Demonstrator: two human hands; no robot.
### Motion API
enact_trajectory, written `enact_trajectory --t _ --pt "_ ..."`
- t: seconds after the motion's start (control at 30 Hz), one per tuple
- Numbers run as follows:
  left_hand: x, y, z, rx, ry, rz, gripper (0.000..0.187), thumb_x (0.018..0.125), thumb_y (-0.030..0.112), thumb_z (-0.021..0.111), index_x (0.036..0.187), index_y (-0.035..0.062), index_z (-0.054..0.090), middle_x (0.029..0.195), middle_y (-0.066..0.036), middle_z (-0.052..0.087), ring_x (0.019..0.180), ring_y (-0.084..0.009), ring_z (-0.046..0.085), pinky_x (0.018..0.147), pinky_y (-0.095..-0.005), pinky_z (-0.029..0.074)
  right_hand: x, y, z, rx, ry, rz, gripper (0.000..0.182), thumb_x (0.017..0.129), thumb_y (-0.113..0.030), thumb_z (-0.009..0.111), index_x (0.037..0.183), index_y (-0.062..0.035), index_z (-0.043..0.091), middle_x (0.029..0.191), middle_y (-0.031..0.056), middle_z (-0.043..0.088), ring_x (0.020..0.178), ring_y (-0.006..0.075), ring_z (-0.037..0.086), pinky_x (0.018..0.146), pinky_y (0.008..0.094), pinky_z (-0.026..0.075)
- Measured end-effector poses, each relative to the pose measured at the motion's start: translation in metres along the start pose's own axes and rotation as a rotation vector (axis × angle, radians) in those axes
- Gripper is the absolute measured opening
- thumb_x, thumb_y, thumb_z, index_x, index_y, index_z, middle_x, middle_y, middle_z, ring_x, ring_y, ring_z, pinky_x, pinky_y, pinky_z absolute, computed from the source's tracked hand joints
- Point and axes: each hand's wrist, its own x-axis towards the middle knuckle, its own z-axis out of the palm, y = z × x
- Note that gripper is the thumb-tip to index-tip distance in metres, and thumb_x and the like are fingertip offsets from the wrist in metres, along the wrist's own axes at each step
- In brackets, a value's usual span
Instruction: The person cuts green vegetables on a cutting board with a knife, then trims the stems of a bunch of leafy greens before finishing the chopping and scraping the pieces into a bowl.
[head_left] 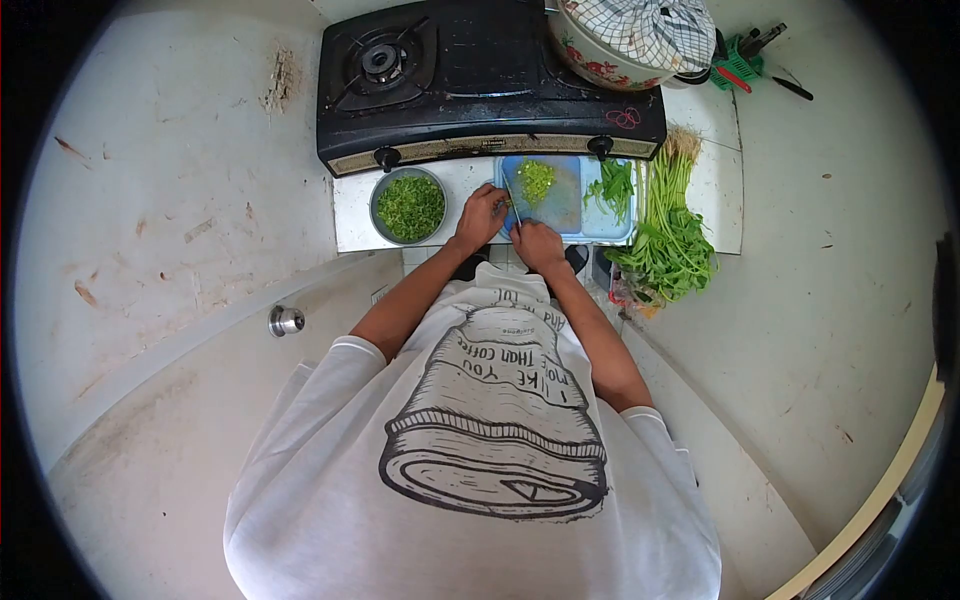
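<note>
My right hand (540, 246) is closed around the handle of a knife (511, 197), whose narrow blade points away from me over the left side of a blue cutting board (567, 210). Just left of the blade, my left hand (484, 214) has its fingers bent together on a small bit of green stalks, mostly hidden by the fingertips. Beyond the knife lies a small heap of chopped pale-green stalks (537, 181). Cut leafy greens (613, 188) rest on the board's right part. A round bowl (374, 216) full of finely chopped greens (410, 205) stands left of my left hand.
A long bunch of leafy greens with roots (672, 215) lies right of the board, its leaves hanging over the counter edge. Behind is a black gas stove (490, 60) bearing a cloth-covered flowered pot (600, 65). A green basket of utensils (738, 62) sits at the back right.
</note>
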Motion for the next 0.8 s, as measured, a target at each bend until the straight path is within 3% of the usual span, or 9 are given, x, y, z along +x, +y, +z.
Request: enact_trajectory --t 0.17,0.47,0.8 --pt "-0.001 -0.002 0.003 -0.021 0.007 -0.03 0.015 0.084 -0.001 0.067 0.099 -0.0002 0.07 0.09 -0.017 0.064 0.079 -0.0334 0.066 0.075 -0.0417 0.055 -0.018 0.002 -0.004 -0.065 -0.076 0.071 0.043 0.102 -0.036 0.05 0.097 0.0023 0.07 0.094 0.0269 0.073 0.089 0.0435 0.072 0.084 0.0522 0.057" --pt "-0.001 -0.001 0.002 -0.012 0.009 -0.01 0.013 0.084 -0.001 0.068 0.096 -0.0008 0.07 0.089 -0.016 0.066 0.08 -0.0314 0.067 0.076 -0.0406 0.056 -0.005 -0.002 -0.008 -0.022 -0.016 0.023 0.045 0.1 -0.038 0.052 0.089 0.0006 0.072 0.09 0.0285 0.072 0.086 0.0438 0.073 0.082 0.0512 0.058" --pt "-0.001 -0.001 0.002 -0.032 0.032 -0.021 0.013 0.083 -0.001 0.068 0.095 -0.0013 0.071 0.088 -0.016 0.066 0.078 -0.0316 0.068 0.074 -0.0404 0.056 -0.016 0.01 -0.002 -0.036 0.008 0.042 0.047 0.102 -0.041 0.05 0.095 0.002 0.069 0.087 0.0292 0.072 0.086 0.0456 0.072 0.08 0.0538 0.057"
